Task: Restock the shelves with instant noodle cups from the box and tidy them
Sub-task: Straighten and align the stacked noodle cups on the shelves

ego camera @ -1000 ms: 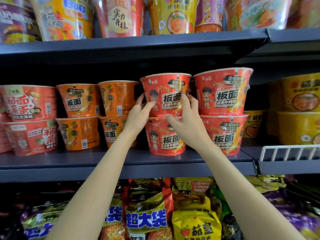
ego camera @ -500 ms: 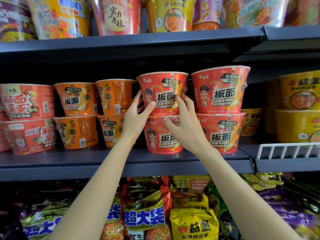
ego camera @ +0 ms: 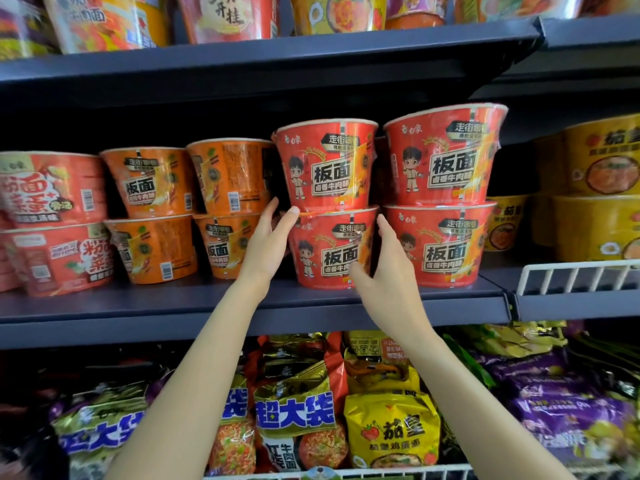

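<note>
On the middle shelf (ego camera: 138,306) two red noodle cups stand stacked: an upper cup (ego camera: 327,164) on a lower cup (ego camera: 334,251). My left hand (ego camera: 268,244) is at the lower cup's left side, fingers spread, thumb tip touching the seam between the two cups. My right hand (ego camera: 388,268) is open in front of the lower cup's right side, its thumb over the cup's bottom edge. Neither hand grips a cup. A second red stack (ego camera: 443,199) stands just to the right. The box is not in view.
Orange cup stacks (ego camera: 152,216) and red-white cups (ego camera: 52,220) fill the shelf to the left. Yellow cups (ego camera: 595,188) stand at the right behind a white wire divider (ego camera: 575,275). Bagged noodles (ego camera: 294,410) fill the shelf below. More cups sit on the top shelf (ego camera: 277,53).
Both hands have let go of the upper red cup and dropped to the lower cup's level, fingers now apart. The upper cup stays on the stack.
</note>
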